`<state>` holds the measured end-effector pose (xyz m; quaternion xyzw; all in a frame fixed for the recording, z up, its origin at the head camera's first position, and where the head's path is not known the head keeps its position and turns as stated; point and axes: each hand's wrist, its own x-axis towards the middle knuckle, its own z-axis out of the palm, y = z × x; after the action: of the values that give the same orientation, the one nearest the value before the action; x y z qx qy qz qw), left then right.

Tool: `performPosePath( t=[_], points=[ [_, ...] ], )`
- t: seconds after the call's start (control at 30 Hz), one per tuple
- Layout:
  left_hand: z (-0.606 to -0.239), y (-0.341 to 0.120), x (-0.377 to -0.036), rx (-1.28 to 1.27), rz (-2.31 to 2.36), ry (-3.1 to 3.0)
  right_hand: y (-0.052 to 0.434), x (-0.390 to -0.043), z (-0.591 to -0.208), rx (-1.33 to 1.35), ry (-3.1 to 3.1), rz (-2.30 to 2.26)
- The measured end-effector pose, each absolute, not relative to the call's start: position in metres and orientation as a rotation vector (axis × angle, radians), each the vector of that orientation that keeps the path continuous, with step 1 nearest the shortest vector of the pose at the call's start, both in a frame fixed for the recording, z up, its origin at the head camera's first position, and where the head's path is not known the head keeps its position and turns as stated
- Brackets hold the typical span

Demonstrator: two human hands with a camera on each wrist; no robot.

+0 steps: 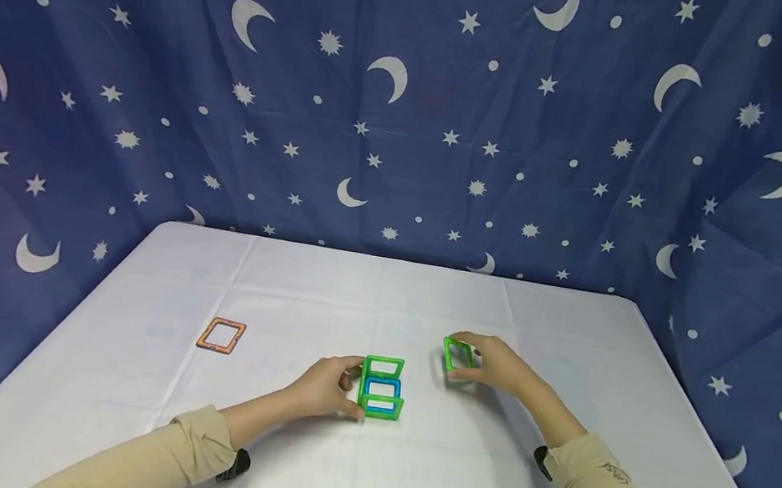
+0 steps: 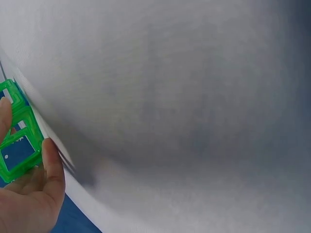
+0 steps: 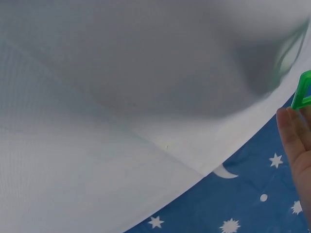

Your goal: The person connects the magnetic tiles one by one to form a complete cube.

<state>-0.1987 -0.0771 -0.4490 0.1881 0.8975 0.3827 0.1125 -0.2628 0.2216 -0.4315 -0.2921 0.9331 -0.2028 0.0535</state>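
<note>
We saw a small open box of translucent green and blue square plastic frame tiles (image 1: 381, 388) standing near the front middle of the white cloth-covered surface (image 1: 383, 293). The left hand (image 1: 327, 386) was on the box's left side, fingers curled against its upright green wall. To the right of the box, a little apart, the right hand (image 1: 497, 365) pinched a single green square plastic frame tile (image 1: 458, 356), tilted up on edge just above the cloth. Well to the left of the box, an orange square plastic frame tile (image 1: 221, 334) lay flat by itself. We judged these tiles light, stiff and smooth, best taken by the frame edges with fingertips. The box looked loosely joined and likely to topple under a push. A dark blue curtain with moons and stars (image 1: 413, 95) hung behind the surface.
</note>
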Motion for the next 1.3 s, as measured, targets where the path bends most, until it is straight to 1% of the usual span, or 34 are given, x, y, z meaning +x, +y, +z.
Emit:
performPosePath(
  t=[0.17,0.43,0.67,0.9,1.13,1.3],
  points=[
    [-0.450,-0.079,-0.198,0.530,1.170,2.629,0.213,-0.263,-0.431,-0.966,2.856,-0.614],
    [-0.455,-0.076,-0.197,0.561,1.228,2.590,0.207,-0.255,-0.429,-1.002,2.866,-0.626],
    [-0.458,-0.074,-0.199,0.588,1.226,2.580,0.204,-0.248,-0.427,-0.987,2.824,-0.651],
    [-0.456,-0.079,-0.204,0.517,1.187,2.598,0.196,-0.249,-0.425,-0.997,2.757,-0.755],
    [-0.457,-0.080,-0.205,0.514,1.194,2.581,0.196,-0.245,-0.427,-1.014,2.708,-0.820],
    [-0.459,-0.079,-0.204,0.523,1.186,2.586,0.194,-0.240,-0.428,-0.974,2.673,-0.851]
  ],
)
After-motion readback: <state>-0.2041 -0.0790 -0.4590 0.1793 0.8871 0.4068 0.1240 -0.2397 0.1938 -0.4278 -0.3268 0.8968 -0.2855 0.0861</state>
